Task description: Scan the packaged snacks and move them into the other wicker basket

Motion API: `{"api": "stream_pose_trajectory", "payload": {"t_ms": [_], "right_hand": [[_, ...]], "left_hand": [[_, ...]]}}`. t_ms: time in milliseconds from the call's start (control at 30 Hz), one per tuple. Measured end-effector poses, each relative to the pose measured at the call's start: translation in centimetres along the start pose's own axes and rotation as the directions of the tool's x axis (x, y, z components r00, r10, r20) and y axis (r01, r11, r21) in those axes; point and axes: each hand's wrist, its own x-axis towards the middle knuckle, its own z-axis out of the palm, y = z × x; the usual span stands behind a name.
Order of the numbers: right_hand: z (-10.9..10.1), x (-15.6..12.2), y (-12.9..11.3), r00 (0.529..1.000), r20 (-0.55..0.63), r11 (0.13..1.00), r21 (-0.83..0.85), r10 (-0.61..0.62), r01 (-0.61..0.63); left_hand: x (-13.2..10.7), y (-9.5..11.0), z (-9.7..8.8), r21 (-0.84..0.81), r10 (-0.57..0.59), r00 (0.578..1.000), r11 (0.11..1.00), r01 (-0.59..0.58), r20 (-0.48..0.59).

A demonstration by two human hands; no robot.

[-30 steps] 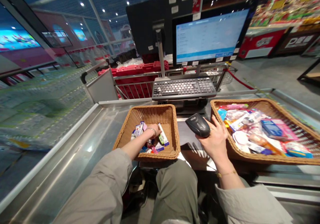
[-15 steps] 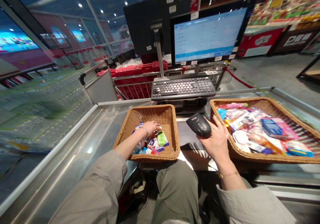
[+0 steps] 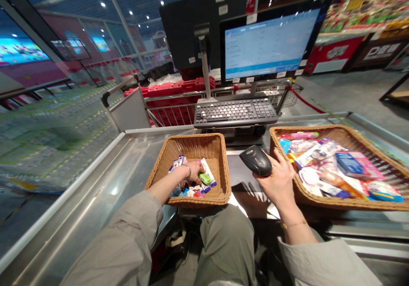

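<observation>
My left hand (image 3: 194,171) reaches down into the smaller wicker basket (image 3: 226,166). Its fingers are bent, and the tips close on the upper end of a small bright green packet (image 3: 205,178). Around it lie several small packets, among them a white-and-purple strip (image 3: 208,170) to the right of the fingers. My right hand (image 3: 278,174) grips a black handheld barcode scanner (image 3: 255,160), held over the counter between the two baskets with its head towards the left. The palm and fingers hide the scanner's handle.
On the right stands a bigger wicker basket (image 3: 345,200) full of packaged goods. A keyboard (image 3: 236,110) and a lit monitor (image 3: 271,43) are behind the baskets. The metal counter (image 3: 128,166) has a raised edge. A shopping cart (image 3: 172,114) stands beyond.
My left hand has drawn slightly lower, its fingers curling onto the green packet, which has tilted. The white-and-purple strip shows more. My right hand keeps the scanner in nearly the same place.
</observation>
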Motion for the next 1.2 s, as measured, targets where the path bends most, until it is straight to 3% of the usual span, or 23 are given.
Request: {"api": "stream_pose_trajectory", "payload": {"t_ms": [167,367,533,700,833,967,1033,1200], "right_hand": [[0.1,0.0,0.0,1.000,-0.005,1.000,-0.007,0.015,-0.015],[0.3,0.0,0.3,1.000,-0.003,1.000,0.006,0.023,-0.023],[0.5,0.0,0.2,1.000,-0.006,1.000,0.016,0.026,-0.026],[0.9,-0.1,0.3,1.000,-0.020,1.000,0.009,0.006,-0.006],[1.2,-0.2,0.2,1.000,-0.013,1.000,0.020,0.003,-0.002],[1.3,-0.3,-0.3,1.000,-0.012,1.000,0.023,0.001,-0.001],[1.4,-0.3,-0.6,1.000,-0.011,1.000,0.024,-0.007,0.007],[1.6,-0.4,-0.8,1.000,-0.004,1.000,0.010,-0.029,0.029]], "left_hand": [[0.0,0.6,-0.2,0.028,-0.007,1.000,1.000,0.006,0.029],[-0.4,1.2,-0.2,0.028,-0.028,0.999,0.999,0.029,-0.026],[-1.1,1.4,-1.9,0.024,-0.076,0.984,0.996,0.081,-0.162],[-2.0,2.2,-3.8,-0.011,-0.162,0.922,0.986,0.169,-0.350],[-2.8,3.0,-4.6,-0.053,-0.196,0.824,0.979,0.199,-0.531],[-3.1,4.0,-4.9,-0.098,-0.180,0.615,0.981,0.165,-0.767],[-3.0,4.7,-5.0,-0.108,-0.193,0.531,0.977,0.186,-0.825],[-2.6,6.4,-5.2,-0.138,-0.213,0.379,0.967,0.216,-0.901]]}}
